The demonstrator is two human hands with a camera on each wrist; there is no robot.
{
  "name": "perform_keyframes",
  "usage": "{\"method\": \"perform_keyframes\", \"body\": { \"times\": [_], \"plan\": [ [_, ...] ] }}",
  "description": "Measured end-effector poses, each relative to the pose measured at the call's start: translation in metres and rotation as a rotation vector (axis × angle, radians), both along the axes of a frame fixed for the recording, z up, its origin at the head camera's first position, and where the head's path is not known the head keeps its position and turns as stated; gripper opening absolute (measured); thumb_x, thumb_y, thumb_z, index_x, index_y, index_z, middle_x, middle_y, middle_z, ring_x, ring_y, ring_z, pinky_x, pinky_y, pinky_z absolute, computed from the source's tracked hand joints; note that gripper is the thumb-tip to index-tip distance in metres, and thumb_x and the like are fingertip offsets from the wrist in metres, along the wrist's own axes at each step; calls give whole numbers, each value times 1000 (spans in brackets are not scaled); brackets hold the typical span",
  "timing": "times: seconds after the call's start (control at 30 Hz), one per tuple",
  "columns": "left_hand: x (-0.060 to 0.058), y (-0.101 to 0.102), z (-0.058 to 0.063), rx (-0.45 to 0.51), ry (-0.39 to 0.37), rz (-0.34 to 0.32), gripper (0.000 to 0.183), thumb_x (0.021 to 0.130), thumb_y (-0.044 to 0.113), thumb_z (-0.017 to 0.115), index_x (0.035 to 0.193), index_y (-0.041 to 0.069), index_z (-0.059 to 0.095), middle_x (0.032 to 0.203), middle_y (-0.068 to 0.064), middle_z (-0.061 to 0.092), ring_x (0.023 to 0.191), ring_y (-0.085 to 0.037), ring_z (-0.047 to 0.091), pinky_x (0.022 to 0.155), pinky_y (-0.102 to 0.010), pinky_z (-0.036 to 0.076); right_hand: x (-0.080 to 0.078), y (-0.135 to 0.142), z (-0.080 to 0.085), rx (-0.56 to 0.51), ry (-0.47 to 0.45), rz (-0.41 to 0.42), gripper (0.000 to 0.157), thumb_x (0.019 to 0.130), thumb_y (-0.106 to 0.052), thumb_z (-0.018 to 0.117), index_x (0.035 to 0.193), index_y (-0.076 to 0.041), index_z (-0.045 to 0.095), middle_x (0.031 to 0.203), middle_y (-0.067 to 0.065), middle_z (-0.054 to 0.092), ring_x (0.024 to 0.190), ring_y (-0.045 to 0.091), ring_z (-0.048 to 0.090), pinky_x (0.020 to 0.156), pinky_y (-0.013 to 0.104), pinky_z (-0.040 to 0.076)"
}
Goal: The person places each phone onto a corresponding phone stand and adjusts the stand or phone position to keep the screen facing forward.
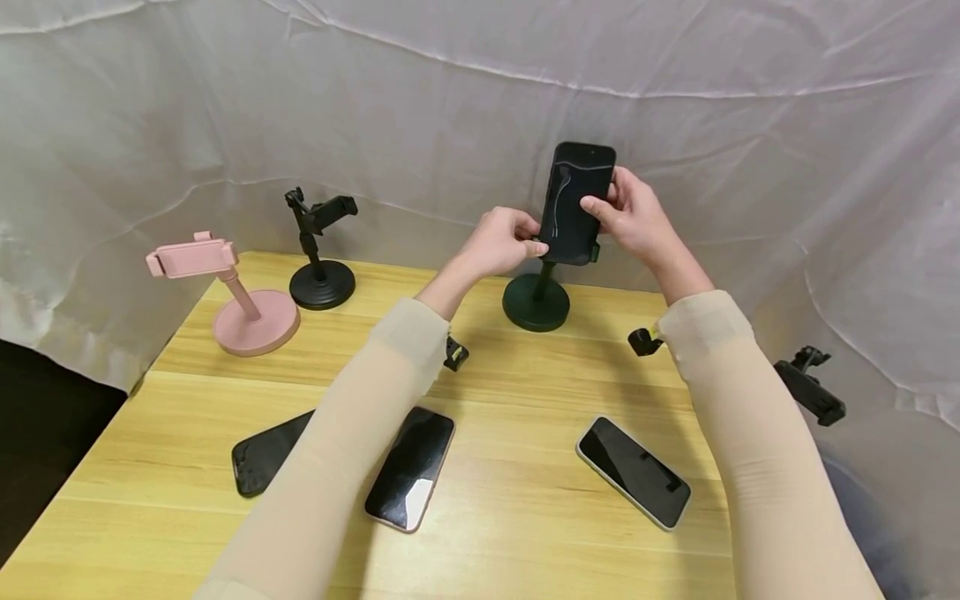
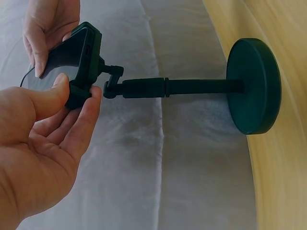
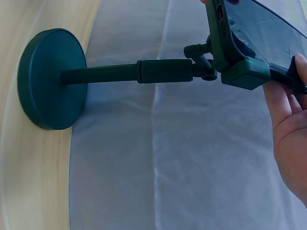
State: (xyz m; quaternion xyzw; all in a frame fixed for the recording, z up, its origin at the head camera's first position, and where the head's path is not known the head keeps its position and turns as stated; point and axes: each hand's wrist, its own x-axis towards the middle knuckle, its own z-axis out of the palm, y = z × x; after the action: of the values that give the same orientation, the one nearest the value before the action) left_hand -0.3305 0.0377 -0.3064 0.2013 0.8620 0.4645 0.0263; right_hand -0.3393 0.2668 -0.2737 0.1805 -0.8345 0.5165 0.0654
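From the head camera, you are holding a dark phone (image 1: 576,204) upright in the clamp of the dark green stand (image 1: 537,300) at the back of the wooden table (image 1: 525,517). Your left hand (image 1: 504,242) is pinching the clamp's lower left corner, and your right hand (image 1: 628,213) is gripping the phone's right edge. Three other phones are lying flat on the table nearer you.

From the left wrist, your thumb and forefinger (image 2: 86,112) are closing on the clamp jaw — fingers curled.

From the right wrist, your fingers (image 3: 300,67) are curling round the phone's (image 3: 261,33) edge beside the clamp (image 3: 244,72).
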Motion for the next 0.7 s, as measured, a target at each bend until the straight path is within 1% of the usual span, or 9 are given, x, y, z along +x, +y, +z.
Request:
{"method": "perform_keyframes", "body": {
  "times": [0.23, 0.47, 0.7],
  "plan": [
    [1, 0, -1, 15, 23, 1, 34, 97, 21, 77, 123, 0, 73, 114, -11, 74, 104, -22, 69, 92, -34, 55, 2, -1, 0, -2, 1, -6, 35, 104, -9, 63, 134, 3, 52, 100, -6, 71, 83, 2, 71, 70, 18, 59],
    [2, -2, 0, 12, 22, -2, 34, 97, 21, 76, 122, 0, 73, 112, -11, 75, 102, -21, 69, 90, -33, 55, 4, -2, -3, -57, 2, 24, 33, 103, -7, 62, 133, 2, 52, 103, -5, 72, 84, 3, 72, 71, 20, 60],
    [2, -3, 0, 14, 9, -3, 32, 97, 21, 76, 122, 1, 74, 111, -10, 75, 101, -20, 69, 88, -32, 55, 6, -3, -5, -59, 19, 27, 34, 104, -8, 62, 134, 3, 52, 103, -4, 72, 86, 3, 72, 73, 19, 60]
  ]
}}
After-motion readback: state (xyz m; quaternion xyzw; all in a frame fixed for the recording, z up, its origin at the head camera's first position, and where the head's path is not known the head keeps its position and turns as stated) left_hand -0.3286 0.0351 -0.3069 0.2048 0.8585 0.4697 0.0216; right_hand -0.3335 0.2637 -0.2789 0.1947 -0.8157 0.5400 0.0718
